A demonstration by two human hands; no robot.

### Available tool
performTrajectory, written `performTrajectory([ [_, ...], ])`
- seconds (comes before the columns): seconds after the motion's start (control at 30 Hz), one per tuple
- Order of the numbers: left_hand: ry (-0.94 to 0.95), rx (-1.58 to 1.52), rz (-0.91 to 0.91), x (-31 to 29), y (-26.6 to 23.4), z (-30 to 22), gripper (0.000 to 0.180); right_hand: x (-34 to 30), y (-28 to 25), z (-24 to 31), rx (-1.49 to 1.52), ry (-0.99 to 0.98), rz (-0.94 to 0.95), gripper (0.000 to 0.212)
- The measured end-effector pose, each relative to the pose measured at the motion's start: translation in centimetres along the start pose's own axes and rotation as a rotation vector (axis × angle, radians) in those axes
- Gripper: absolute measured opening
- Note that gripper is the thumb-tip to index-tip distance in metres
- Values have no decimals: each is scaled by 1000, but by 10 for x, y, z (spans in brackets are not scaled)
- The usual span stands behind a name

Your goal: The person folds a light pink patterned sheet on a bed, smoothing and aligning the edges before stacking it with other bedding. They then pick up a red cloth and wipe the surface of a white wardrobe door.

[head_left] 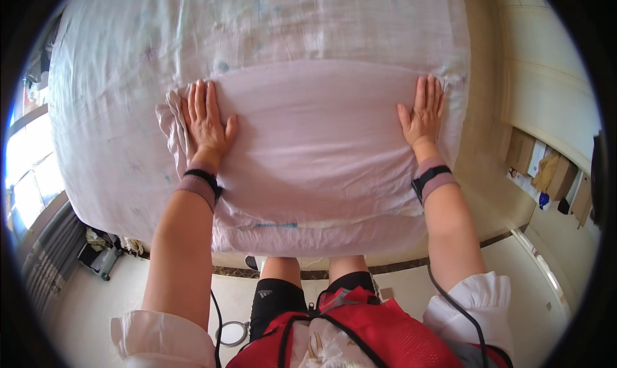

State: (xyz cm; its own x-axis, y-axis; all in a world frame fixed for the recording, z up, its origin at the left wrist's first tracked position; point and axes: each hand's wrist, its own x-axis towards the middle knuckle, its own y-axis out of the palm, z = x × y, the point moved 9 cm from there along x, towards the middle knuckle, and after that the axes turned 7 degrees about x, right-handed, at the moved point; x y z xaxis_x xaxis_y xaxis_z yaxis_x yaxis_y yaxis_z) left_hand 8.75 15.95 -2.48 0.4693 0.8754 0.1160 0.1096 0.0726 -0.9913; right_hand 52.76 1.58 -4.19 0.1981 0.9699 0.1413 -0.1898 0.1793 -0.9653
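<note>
A pale pink pillow (315, 130) lies flat across the near end of the bed, its cloth wrinkled toward the near side. My left hand (207, 120) rests flat on its left end, fingers pointing away and thumb out. Beside that hand, loose bunched cloth (172, 125) sticks out past the pillow's left end. My right hand (424, 113) presses flat on the right end, fingers pointing away and thumb spread. Under the pillow is a light, faintly patterned bed sheet (257, 24). Both wrists wear a pink band with a black strap.
A bright window (32, 175) and grey curtain (51, 246) stand at the left, with a small wheeled cart (99, 260) on the floor. Cream cabinets (546, 66) line the right, with cardboard boxes (560, 178) in a low opening. Near my legs lies a round white object (232, 333).
</note>
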Motion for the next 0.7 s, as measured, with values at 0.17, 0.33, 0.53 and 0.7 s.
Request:
performTrajectory([
  [0.17, -79, 145, 7, 5, -9, -3, 83, 2, 9, 3, -95, 234, -1, 86],
  [0.33, -104, 58, 154, -33, -19, -131, 79, -41, 2, 177, 342, -20, -92, 86],
  [0.53, -26, 18, 306, -117, -28, -121, 85, -96, -11, 187, 374, -188, 278, 73],
  [0.7, -202, 48, 144, -162, -26, -2, 84, -142, -28, 21, 26, 133, 74, 84],
])
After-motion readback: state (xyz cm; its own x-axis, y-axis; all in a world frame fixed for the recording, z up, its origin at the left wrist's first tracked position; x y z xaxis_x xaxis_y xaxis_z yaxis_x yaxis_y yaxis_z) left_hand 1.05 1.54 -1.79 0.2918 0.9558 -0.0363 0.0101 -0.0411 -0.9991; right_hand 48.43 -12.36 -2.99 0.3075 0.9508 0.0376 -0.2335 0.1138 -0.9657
